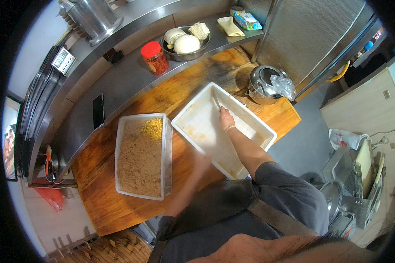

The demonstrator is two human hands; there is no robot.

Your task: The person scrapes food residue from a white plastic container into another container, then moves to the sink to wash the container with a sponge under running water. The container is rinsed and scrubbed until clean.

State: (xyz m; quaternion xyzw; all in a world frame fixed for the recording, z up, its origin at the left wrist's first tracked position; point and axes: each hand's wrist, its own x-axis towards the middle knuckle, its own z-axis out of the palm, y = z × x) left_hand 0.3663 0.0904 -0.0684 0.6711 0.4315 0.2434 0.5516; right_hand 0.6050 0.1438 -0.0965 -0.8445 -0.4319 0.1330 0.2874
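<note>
A white plastic tub (197,126) with faint brownish stains stands at a slant on the wooden table. Inside it, my right hand (226,119) grips a slim tool, perhaps a knife or scraper, whose narrow blade points to the tub's far corner. My left hand (201,161) is blurred by motion at the tub's near left edge; its fingers cannot be made out. Left of this tub sits a second white plastic tub (167,157), filled with brownish minced filling (139,164) and a heap of yellow corn kernels (152,128) in its far right corner.
Behind the wooden table (115,213) runs a steel shelf (125,79) with a phone (98,111), a red-lidded jar (155,58) and a metal bowl (184,57) of dough pieces. A steel kettle (261,83) stands at the table's far right. A round bamboo mat (115,251) lies below the near edge.
</note>
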